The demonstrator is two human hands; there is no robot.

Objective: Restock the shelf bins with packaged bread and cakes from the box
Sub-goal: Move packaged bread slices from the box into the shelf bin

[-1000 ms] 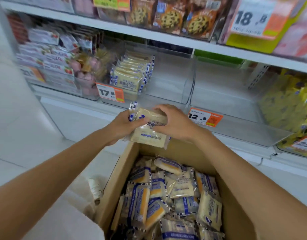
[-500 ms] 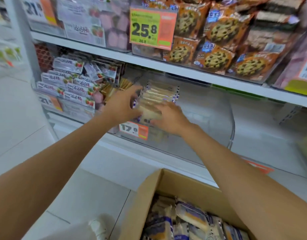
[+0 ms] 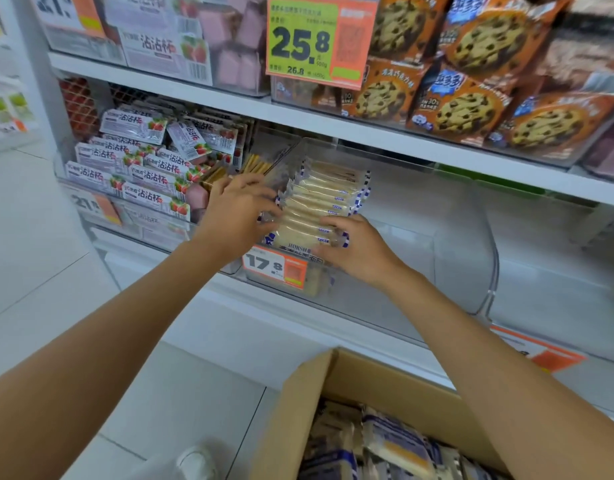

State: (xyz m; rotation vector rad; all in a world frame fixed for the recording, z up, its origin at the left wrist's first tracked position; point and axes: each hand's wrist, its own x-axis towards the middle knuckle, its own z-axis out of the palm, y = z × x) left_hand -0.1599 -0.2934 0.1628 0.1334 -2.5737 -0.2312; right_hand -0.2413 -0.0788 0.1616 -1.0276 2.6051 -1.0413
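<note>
Head view: left hand (image 3: 234,216) and right hand (image 3: 359,252) press the front cake pack (image 3: 303,233) in the clear bin (image 3: 464,258). Fingers curl loosely on its ends. Below, the box (image 3: 395,393) holds more packs.

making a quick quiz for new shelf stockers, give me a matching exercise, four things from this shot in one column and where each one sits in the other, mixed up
Things:
1. cookie bags
2. cardboard box
3. 17.8 price tag
4. strawberry packs

Places:
A. on the front of the clear bin that holds the row of cream cakes
B. on the upper shelf, right
C. in the bin left of the cream cakes
D. below the shelves, nearest the camera

Pairs: 1-B, 2-D, 3-A, 4-C
</note>
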